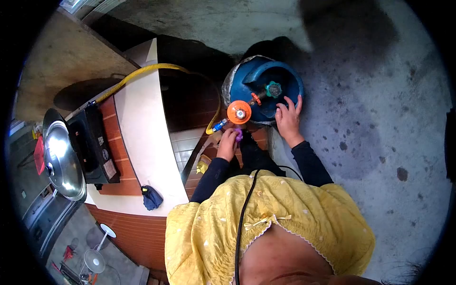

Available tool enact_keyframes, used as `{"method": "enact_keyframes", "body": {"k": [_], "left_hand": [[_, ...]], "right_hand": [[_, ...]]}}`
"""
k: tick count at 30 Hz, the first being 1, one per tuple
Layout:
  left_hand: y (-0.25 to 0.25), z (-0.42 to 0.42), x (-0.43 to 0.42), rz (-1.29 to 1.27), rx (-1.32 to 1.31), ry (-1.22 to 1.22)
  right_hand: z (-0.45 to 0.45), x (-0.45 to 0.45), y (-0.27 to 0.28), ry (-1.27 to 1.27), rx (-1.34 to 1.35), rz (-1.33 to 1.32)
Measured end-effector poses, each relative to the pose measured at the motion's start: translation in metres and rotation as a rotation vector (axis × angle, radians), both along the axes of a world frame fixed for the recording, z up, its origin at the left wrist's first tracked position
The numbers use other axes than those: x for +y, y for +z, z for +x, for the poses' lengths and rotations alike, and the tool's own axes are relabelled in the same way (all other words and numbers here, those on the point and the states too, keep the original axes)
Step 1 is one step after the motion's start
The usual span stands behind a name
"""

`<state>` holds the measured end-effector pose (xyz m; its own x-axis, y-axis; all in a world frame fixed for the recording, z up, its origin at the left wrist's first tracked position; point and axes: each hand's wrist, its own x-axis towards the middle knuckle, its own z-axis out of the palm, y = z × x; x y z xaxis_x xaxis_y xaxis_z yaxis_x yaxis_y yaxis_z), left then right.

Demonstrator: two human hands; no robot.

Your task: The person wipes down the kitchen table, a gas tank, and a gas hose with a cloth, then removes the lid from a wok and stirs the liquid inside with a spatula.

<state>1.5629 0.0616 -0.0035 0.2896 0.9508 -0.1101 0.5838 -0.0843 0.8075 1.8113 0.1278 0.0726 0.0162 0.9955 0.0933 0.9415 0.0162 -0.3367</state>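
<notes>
A blue gas cylinder (251,85) stands on the concrete floor, with a green valve knob (273,89) inside its collar. An orange regulator (239,112) is attached at the valve, and a yellow hose (137,72) joins it through a blue fitting (219,125). Just below the regulator, my left hand (227,145) has its fingers closed on a small purple object. My right hand (289,121) rests at the cylinder's collar with its fingers spread, holding nothing.
At the left, a black stove (92,142) with a shiny metal lid (63,159) stands on a counter. A dark blue cloth (151,197) lies near the counter's edge. A yellow bottle (203,164) is below, and a white fan (94,261) stands at lower left.
</notes>
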Motion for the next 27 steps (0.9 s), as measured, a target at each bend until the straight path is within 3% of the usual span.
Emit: {"method": "enact_keyframes", "body": {"k": [1,5,7,9,13,15,20,27], "left_hand": [[0.004,-0.002,0.000,-0.048,-0.072,-0.009],[0.033,0.004,0.041,0.237,-0.127,0.327],[0.040,0.013,0.070,0.168,-0.150,0.427],[0.006,0.020,0.062,0.123,-0.092,0.352],[0.016,0.006,0.038,0.046,-0.058,0.261],[0.017,-0.006,0.029,-0.040,-0.091,0.079],[0.075,0.031,0.068,0.235,-0.185,0.144],[0.036,0.054,0.056,0.360,0.314,-0.226]], "right_hand": [[0.000,0.003,0.000,-0.003,-0.003,0.007],[0.000,0.000,0.001,0.002,0.004,0.006],[-0.001,0.000,0.001,-0.001,-0.006,-0.010],[0.002,0.000,-0.001,0.029,-0.061,-0.014],[0.001,-0.006,-0.001,0.003,-0.006,-0.003],[0.001,-0.001,-0.004,0.000,-0.004,0.026],[0.001,-0.001,0.000,-0.004,-0.011,0.001],[0.002,-0.002,-0.003,0.003,-0.011,0.014]]}}
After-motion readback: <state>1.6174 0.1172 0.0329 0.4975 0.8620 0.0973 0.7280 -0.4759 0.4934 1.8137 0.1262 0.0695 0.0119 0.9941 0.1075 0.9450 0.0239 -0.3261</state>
